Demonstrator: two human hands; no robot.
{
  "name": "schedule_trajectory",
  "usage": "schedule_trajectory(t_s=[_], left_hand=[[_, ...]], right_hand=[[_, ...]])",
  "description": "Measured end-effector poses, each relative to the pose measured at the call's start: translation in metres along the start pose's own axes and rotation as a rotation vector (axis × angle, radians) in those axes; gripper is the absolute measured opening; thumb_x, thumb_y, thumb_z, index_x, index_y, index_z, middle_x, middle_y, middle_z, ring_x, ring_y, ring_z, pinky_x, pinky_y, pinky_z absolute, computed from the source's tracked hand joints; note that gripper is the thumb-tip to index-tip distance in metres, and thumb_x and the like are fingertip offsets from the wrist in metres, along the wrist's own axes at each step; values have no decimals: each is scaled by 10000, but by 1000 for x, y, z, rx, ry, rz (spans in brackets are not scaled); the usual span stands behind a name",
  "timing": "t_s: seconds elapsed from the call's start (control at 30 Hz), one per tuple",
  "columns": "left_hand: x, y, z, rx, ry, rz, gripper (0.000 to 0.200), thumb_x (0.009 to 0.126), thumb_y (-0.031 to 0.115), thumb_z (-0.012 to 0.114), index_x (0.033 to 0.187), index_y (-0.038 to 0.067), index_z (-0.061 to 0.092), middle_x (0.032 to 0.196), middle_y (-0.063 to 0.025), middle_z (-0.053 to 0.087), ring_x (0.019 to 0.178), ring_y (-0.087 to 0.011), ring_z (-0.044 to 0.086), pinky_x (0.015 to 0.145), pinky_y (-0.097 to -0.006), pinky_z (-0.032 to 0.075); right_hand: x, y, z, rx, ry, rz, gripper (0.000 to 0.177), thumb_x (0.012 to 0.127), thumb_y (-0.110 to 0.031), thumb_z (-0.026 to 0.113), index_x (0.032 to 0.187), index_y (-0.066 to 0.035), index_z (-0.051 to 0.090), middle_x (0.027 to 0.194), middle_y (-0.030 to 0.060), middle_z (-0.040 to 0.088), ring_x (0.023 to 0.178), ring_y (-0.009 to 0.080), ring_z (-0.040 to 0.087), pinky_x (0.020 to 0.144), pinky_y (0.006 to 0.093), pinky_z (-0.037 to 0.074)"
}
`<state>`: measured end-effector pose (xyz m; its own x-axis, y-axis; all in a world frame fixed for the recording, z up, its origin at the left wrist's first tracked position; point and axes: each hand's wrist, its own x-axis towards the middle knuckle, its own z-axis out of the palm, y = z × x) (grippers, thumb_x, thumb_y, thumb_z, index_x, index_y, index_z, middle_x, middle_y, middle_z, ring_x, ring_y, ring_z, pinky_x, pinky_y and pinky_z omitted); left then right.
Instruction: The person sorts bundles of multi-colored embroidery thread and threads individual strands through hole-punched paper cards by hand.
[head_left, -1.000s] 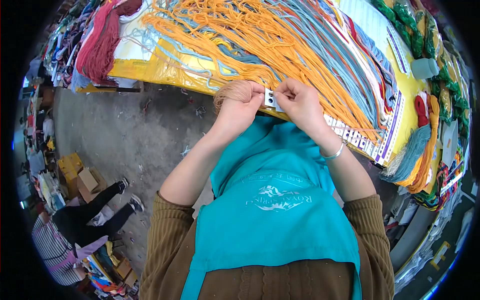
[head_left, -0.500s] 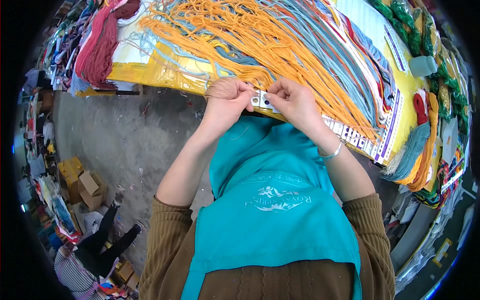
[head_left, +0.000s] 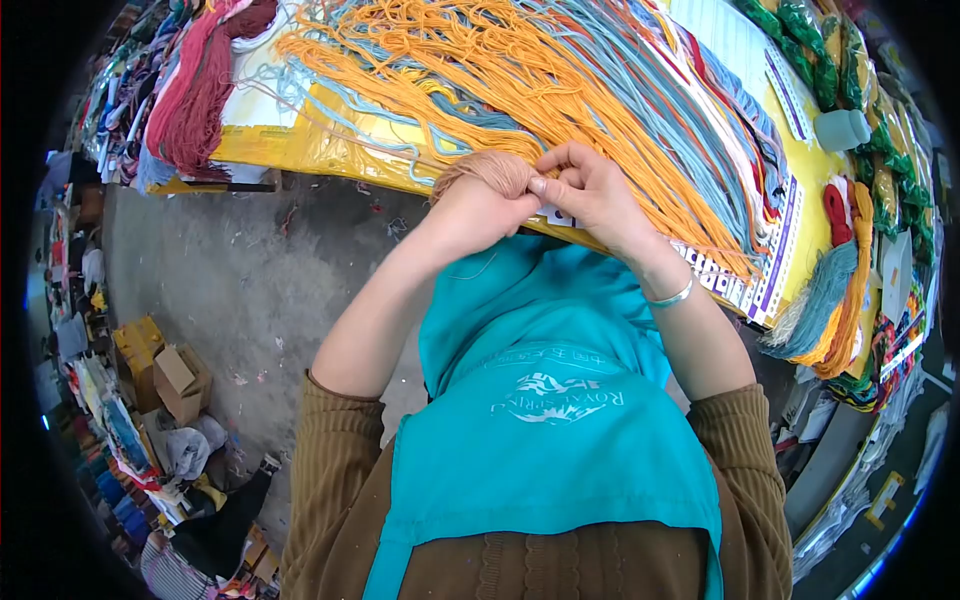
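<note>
At the near edge of the yellow table, a light-brown bundle of thread point(head_left: 490, 172) lies in my left hand point(head_left: 475, 220), whose fingers are wrapped round it. My right hand point(head_left: 595, 200) meets the left fingertips at the bundle's right end, its thumb and index finger pinched together; what it pinches is too small to name. Long orange threads point(head_left: 560, 95) spread on the table beyond both hands. A white card strip with holes point(head_left: 715, 275) runs along the edge to the right, its left part hidden by my right hand.
Pink and dark-red thread bundles point(head_left: 195, 120) hang at the table's left end. A pale green cup point(head_left: 842, 131) stands at the right, near blue and orange skeins point(head_left: 828, 290). Cardboard boxes point(head_left: 182, 383) and a person point(head_left: 225, 530) are at the lower left.
My left hand has moved right and turned over, bringing the light-brown bundle against my right fingertips and covering the card holes there. The person at the lower left has moved down.
</note>
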<state>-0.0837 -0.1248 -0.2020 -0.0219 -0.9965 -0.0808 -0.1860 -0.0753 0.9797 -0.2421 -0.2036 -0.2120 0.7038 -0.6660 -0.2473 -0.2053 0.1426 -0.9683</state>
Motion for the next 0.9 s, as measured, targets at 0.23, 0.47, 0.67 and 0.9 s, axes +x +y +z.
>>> schedule_trajectory(t_s=[0.23, 0.47, 0.67, 0.9], left_hand=[[-9, -13, -89, -1239, -228, -392, 285, 940, 149, 519, 675, 147, 415, 495, 84, 279, 343, -26, 257, 308, -199, 202], [-48, -9, -289, -1089, 544, 93, 215, 967, 170, 474, 777, 82, 526, 618, 37, 487, 438, -48, 326, 419, -210, 309], [-45, 20, -181, -752, 598, -14, 412, 1009, 275, 434, 1282, -31, 470, 1296, -151, 550, 1034, -189, 566, 854, -313, 483], [-49, 35, -64, -1051, 173, -11, 578, 1030, 370, 330, 1447, -29, 331, 1495, -183, 372, 1389, -290, 358, 1094, -430, 360]], right_hand=[[0, -9, -3, -249, 17, 88, 343, 886, -282, 664, 1074, -12, 571, 756, 67, 662, 689, 120, 610, 618, 285, 480], [0, -8, -5, -307, -6, 103, 308, 854, -180, 631, 1112, -23, 565, 768, 83, 666, 719, 160, 633, 664, 310, 482], [-2, -4, -2, -328, 18, 69, 280, 868, -181, 629, 1095, -24, 581, 730, 61, 646, 656, 126, 591, 610, 297, 455], [-7, -31, 41, -49, 135, -237, 141, 875, -130, 657, 958, -16, 656, 715, -17, 609, 629, 26, 505, 559, 221, 408]])
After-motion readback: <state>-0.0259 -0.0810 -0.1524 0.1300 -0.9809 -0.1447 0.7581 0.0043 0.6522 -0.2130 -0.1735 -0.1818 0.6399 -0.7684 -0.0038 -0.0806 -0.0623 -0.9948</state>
